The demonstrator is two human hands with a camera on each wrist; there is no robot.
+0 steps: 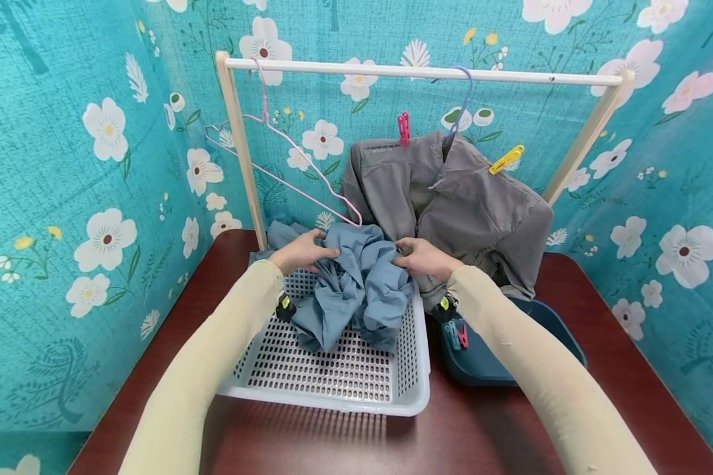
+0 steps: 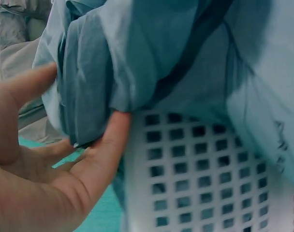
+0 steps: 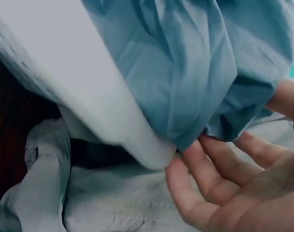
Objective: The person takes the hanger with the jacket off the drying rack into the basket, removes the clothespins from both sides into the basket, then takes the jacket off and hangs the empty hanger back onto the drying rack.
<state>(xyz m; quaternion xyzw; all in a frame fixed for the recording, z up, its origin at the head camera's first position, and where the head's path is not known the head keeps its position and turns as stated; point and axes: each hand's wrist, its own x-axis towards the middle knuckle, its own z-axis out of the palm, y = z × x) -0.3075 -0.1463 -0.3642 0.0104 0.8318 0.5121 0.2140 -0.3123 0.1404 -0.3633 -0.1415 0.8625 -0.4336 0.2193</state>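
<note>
A crumpled blue garment (image 1: 339, 290) lies bunched over the back of a white perforated basket (image 1: 416, 389). My left hand (image 1: 300, 252) holds a fold at its left, thumb on one side and fingers on the other in the left wrist view. Dark print shows on the cloth (image 2: 195, 92) there. At the garment's right side, my right hand (image 1: 424, 258) grips its edge, beside the basket's rim. In the right wrist view the fingertips (image 3: 193, 154) curl under the cloth (image 3: 185, 72), and part of the thumb is cut off by the frame.
Behind stands a wooden rack with a white rail (image 1: 356, 68). An empty pink hanger (image 1: 297, 142) hangs at left; a grey jacket (image 1: 469, 204) hangs at right on a blue hanger (image 1: 466, 99), with pink (image 1: 404, 128) and yellow (image 1: 506, 159) clips. A dark blue tray (image 1: 481, 369) holds clips.
</note>
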